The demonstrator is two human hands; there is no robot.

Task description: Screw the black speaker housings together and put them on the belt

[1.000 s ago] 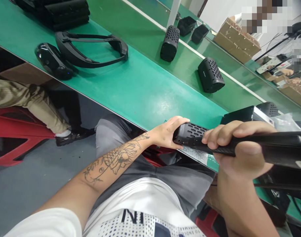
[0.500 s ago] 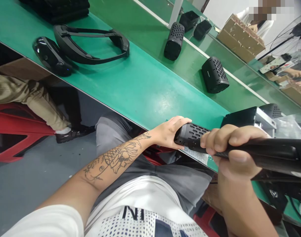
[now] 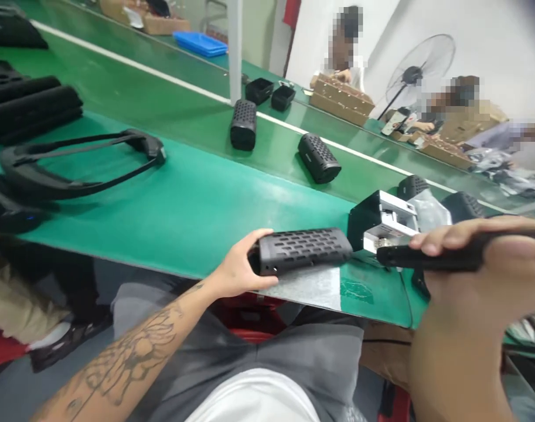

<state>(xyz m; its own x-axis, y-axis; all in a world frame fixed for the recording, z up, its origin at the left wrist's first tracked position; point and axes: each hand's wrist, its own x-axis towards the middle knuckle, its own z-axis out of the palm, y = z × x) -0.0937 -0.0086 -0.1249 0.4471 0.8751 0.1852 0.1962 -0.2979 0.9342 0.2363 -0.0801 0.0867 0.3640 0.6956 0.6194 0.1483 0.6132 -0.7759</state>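
My left hand (image 3: 245, 264) grips the near end of a black housing with slotted holes (image 3: 306, 249), thumb on one side and fingers on the other. The housing lies on its side above a pale sheet (image 3: 315, 284) at the bench edge. At the right, my right hand (image 3: 487, 252) is closed round a long black tool (image 3: 452, 251), whose tip points left toward the housing and does not touch it. Just behind the tip stands a black and silver box-shaped device (image 3: 384, 220).
A black headset strap (image 3: 82, 170) lies on the green bench (image 3: 197, 217) at left. Perforated black housings (image 3: 243, 124) (image 3: 319, 158) stand behind it. Further back are a fan (image 3: 412, 74), cardboard boxes (image 3: 341, 97) and people working. A person's leg shows at lower left.
The view has swung toward the right and up. The tool in my right hand has moved away from the housing, and the housing is now fully visible in my left hand.
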